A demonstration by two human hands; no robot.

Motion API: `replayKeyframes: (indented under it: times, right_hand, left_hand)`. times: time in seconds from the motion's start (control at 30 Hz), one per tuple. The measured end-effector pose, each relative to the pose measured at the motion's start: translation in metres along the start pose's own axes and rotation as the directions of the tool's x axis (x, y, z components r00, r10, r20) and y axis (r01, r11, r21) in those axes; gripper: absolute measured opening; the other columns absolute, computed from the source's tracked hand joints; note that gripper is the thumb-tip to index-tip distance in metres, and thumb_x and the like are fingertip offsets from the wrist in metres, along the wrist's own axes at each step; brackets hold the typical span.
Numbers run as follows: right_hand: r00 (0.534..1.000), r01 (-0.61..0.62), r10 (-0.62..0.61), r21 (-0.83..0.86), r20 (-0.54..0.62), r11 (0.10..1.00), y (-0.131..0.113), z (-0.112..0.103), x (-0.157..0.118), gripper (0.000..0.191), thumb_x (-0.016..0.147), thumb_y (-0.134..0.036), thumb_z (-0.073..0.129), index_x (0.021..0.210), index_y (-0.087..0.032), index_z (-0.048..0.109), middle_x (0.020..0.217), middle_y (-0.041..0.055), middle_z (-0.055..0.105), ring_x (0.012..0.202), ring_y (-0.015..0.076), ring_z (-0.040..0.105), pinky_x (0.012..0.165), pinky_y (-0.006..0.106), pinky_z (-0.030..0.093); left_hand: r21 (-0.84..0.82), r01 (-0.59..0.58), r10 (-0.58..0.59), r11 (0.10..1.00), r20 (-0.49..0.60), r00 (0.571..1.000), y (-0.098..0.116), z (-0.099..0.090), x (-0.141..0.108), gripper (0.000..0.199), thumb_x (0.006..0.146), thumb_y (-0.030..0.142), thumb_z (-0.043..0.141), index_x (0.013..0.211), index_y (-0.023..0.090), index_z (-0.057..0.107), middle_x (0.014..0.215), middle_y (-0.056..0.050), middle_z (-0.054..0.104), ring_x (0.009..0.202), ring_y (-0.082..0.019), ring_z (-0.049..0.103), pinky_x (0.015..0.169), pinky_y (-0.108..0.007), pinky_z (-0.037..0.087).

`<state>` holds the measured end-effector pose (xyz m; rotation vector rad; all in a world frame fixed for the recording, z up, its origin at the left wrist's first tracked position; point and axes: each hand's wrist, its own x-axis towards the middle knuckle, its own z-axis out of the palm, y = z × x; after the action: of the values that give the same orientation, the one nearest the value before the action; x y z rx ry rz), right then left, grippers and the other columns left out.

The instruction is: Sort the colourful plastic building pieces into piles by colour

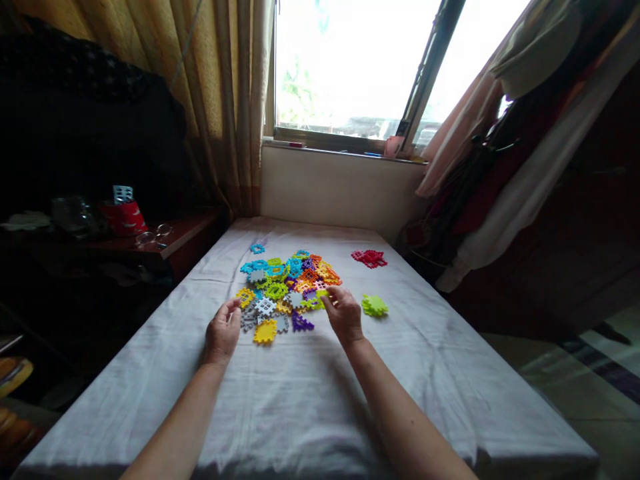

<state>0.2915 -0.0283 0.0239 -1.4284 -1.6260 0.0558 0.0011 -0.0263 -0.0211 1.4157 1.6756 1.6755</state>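
Observation:
A mixed heap of flat notched plastic pieces (pixel 276 290) lies on the cloth-covered table (pixel 290 407). My right hand (pixel 343 312) is at the heap's right edge, its fingers closed on a lime green piece (pixel 321 297). At the heap's left edge is my left hand (pixel 223 328), fingers slightly curled and apart beside a yellow piece (pixel 245 297); nothing shows in it. A small lime green stack (pixel 375 306) sits right of my right hand. Farther back on the right is a red group of pieces (pixel 369 259).
On the left, a brown side table (pixel 193 233) bears a red container (pixel 125 218) and glasses (pixel 155 235). A window (pixel 345 73) and its sill are beyond the table. Clothes (pixel 520 193) hang at the right, and a curtain (pixel 227 87) at the left.

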Motion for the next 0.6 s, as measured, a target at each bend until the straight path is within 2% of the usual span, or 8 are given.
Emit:
replayKeyframes:
  times: [0.1,0.13,0.2,0.33,0.43,0.53,0.6]
  right_hand:
    - [0.971,0.227,-0.219,-0.087,0.096,0.97,0.0,-0.001,-0.012,0.019,0.091,-0.018,0.054,0.096,-0.023,0.07,0.099,0.0066,0.073,0.091,0.0181,0.067,0.084,0.027,0.05]
    - [0.958,0.268,-0.253,-0.108,0.136,0.957,0.001,0.0,-0.017,0.021,0.09,-0.015,0.053,0.096,-0.024,0.071,0.1,0.0062,0.073,0.093,0.0179,0.067,0.086,0.027,0.05]
    - [0.955,0.275,-0.251,-0.158,0.154,0.948,0.007,0.001,-0.026,0.024,0.089,-0.012,0.054,0.099,-0.025,0.071,0.101,0.0055,0.074,0.093,0.018,0.067,0.087,0.027,0.05]
    - [0.987,0.16,-0.155,-0.234,0.039,0.959,0.028,-0.008,-0.032,0.027,0.086,-0.011,0.053,0.101,-0.023,0.072,0.097,0.0064,0.075,0.09,0.0188,0.068,0.085,0.028,0.051]
    - [0.991,0.059,-0.086,-0.236,-0.106,0.97,0.049,-0.029,-0.019,0.025,0.087,-0.017,0.05,0.096,-0.02,0.073,0.091,0.008,0.075,0.083,0.019,0.069,0.079,0.028,0.051]
    - [0.957,-0.135,0.059,-0.256,-0.284,0.957,0.074,-0.057,0.002,0.025,0.085,-0.023,0.05,0.094,-0.018,0.073,0.085,0.0086,0.073,0.076,0.0199,0.066,0.073,0.029,0.049]
    - [0.925,-0.245,0.141,-0.272,-0.352,0.93,0.091,-0.073,0.012,0.026,0.081,-0.023,0.05,0.091,-0.017,0.073,0.082,0.0084,0.072,0.074,0.0205,0.065,0.071,0.029,0.048]
  left_hand:
    - [0.003,0.0,0.0,1.0,0.013,1.0,0.002,-0.001,0.0,0.036,0.077,0.041,0.054,0.103,0.02,0.067,0.107,-0.009,0.075,0.102,-0.023,0.071,0.096,-0.037,0.055]
    - [0.001,0.0,0.0,1.0,0.014,1.0,0.002,-0.001,0.0,0.036,0.077,0.041,0.054,0.103,0.02,0.067,0.107,-0.009,0.075,0.101,-0.023,0.071,0.096,-0.037,0.055]
    - [-0.004,-0.002,0.002,1.0,0.015,1.0,0.003,-0.001,0.0,0.037,0.077,0.042,0.054,0.103,0.02,0.067,0.106,-0.009,0.075,0.101,-0.023,0.071,0.095,-0.037,0.056]
    - [-0.007,0.002,-0.002,1.0,0.014,1.0,0.003,-0.001,-0.001,0.037,0.076,0.043,0.054,0.102,0.02,0.068,0.105,-0.008,0.076,0.1,-0.023,0.071,0.095,-0.038,0.056]
    - [-0.006,0.006,-0.006,1.0,0.011,1.0,0.002,-0.001,-0.001,0.036,0.076,0.043,0.055,0.101,0.02,0.068,0.104,-0.008,0.076,0.099,-0.023,0.071,0.095,-0.038,0.055]
    - [-0.008,0.009,-0.008,1.0,0.019,1.0,0.003,-0.002,-0.001,0.036,0.076,0.043,0.055,0.102,0.02,0.068,0.104,-0.008,0.076,0.099,-0.023,0.071,0.094,-0.038,0.056]
    - [-0.002,0.014,-0.014,1.0,0.021,1.0,0.004,-0.002,-0.001,0.036,0.076,0.042,0.056,0.102,0.02,0.067,0.104,-0.008,0.076,0.098,-0.023,0.071,0.094,-0.038,0.056]
